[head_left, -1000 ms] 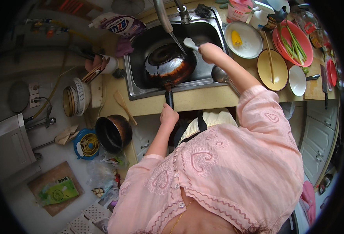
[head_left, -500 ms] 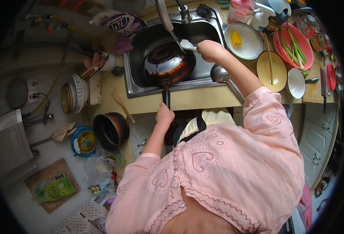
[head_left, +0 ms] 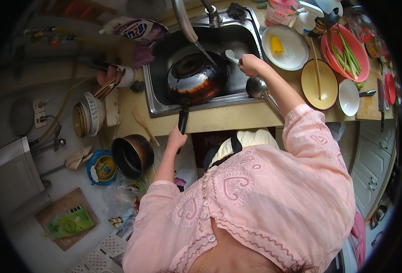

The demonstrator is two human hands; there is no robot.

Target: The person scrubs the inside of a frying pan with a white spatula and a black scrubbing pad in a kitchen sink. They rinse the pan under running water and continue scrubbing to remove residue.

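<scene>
A scorched black frying pan (head_left: 195, 77) lies bottom up in the metal sink (head_left: 244, 36), its base wet and shiny. Water from the faucet (head_left: 185, 22) runs onto its far right side. My left hand (head_left: 176, 137) is closed around the pan's black handle (head_left: 183, 119), which sticks out over the sink's near edge. My right hand (head_left: 252, 65) grips a white brush-like tool (head_left: 231, 55) with a rounded head, held by the pan's far right rim. The tool's working side is hidden.
A ladle (head_left: 257, 86) rests on the sink's near right edge. To the right stand a white bowl (head_left: 296, 57), a yellow bowl (head_left: 314, 82), a red basin (head_left: 362, 50) with green stalks and a knife (head_left: 381, 98). At left are a wooden spatula (head_left: 144, 123) and a dark pot (head_left: 132, 157).
The pan's handle has swung left, and my left hand with it. My right hand has drawn the white tool right and slightly nearer, away from the water stream.
</scene>
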